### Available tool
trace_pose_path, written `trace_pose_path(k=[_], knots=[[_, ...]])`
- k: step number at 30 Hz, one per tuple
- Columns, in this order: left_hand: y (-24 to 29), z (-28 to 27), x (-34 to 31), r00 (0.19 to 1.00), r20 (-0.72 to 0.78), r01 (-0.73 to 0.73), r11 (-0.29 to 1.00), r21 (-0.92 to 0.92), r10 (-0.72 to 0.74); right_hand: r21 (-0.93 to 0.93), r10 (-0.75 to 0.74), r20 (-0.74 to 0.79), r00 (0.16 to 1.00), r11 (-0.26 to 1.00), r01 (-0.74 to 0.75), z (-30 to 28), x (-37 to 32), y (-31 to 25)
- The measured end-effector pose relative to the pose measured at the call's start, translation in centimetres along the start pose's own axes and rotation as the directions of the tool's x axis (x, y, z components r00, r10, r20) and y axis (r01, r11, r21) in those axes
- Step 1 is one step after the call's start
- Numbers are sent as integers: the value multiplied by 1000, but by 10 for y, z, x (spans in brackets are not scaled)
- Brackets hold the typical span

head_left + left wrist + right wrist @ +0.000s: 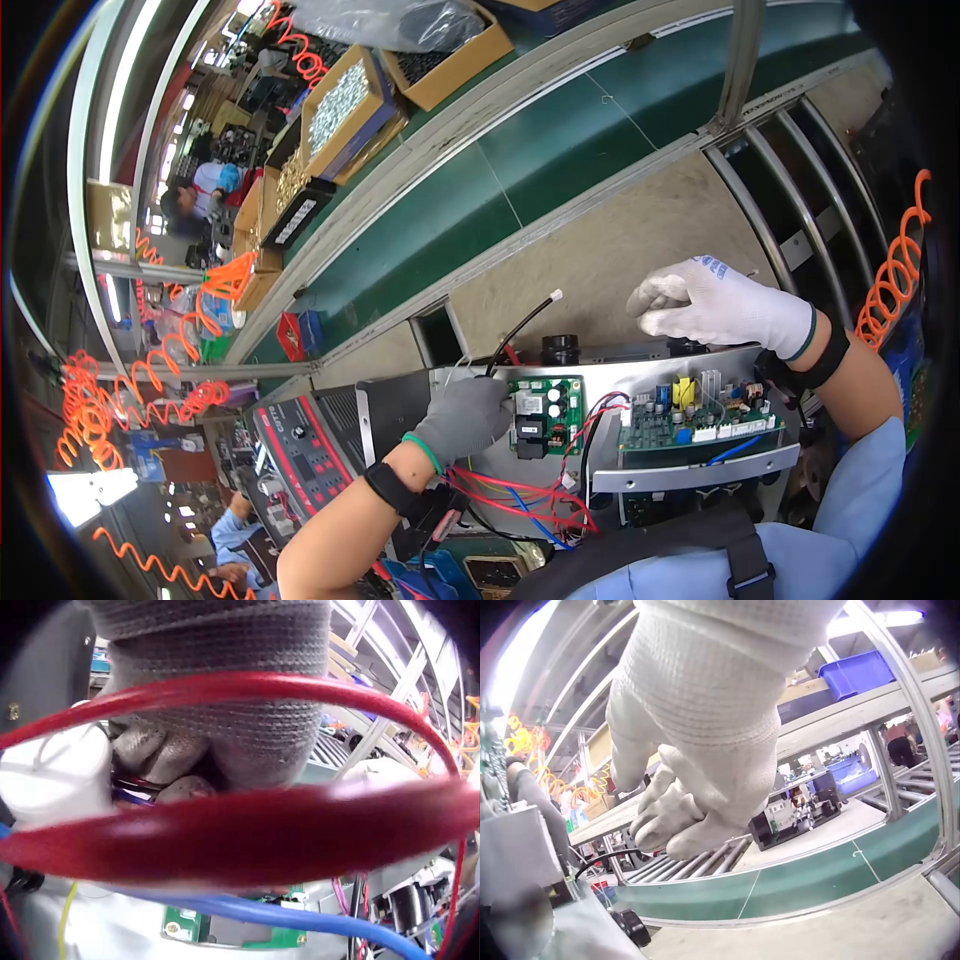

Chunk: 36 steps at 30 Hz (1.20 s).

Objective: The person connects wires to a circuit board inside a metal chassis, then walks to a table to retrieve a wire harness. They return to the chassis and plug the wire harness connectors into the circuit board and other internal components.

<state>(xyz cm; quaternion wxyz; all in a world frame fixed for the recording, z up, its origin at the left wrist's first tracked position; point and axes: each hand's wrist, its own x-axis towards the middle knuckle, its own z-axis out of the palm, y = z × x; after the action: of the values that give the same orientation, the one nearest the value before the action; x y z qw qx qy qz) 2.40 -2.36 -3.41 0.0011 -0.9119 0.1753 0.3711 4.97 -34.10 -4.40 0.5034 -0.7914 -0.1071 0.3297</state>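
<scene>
Uncovered metal chassis (612,374) before me | left grip (463,412) curled, can't tell on what | right grip (715,302) loosely bent, empty | red wires (240,838) loop close by left grip; careless lifting could snag them | black cable (517,329) rises beside left grip, white plug (557,295) free

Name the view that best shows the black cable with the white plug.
Head: the black cable shows from beside the left hand up to its white plug, unobstructed. Right wrist shows what looks like a curved stretch, no plug discernible. Left wrist: can't make it out.
</scene>
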Motion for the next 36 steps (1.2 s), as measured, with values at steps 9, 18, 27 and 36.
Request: trace_pose_path(k=[9, 18, 27, 36], knots=[[-18, -40, -1, 933, -325, 82, 969, -232, -157, -353, 66, 63, 996, 935, -40, -7, 49, -27], [-28, -19, 23, 962, -269, -143, 936, -322, 55, -47, -102, 164, 981, 993, 111, 30, 106, -42], [-31, -67, -22, 988, 117, 39, 909, 416, -96, -9, -76, 181, 981, 997, 79, -7, 72, -36], [-27, -45, 8, 992, 98, -112, 940, 323, 85, -340, -12, 377, 926, 928, 151, 18, 61, 0]])
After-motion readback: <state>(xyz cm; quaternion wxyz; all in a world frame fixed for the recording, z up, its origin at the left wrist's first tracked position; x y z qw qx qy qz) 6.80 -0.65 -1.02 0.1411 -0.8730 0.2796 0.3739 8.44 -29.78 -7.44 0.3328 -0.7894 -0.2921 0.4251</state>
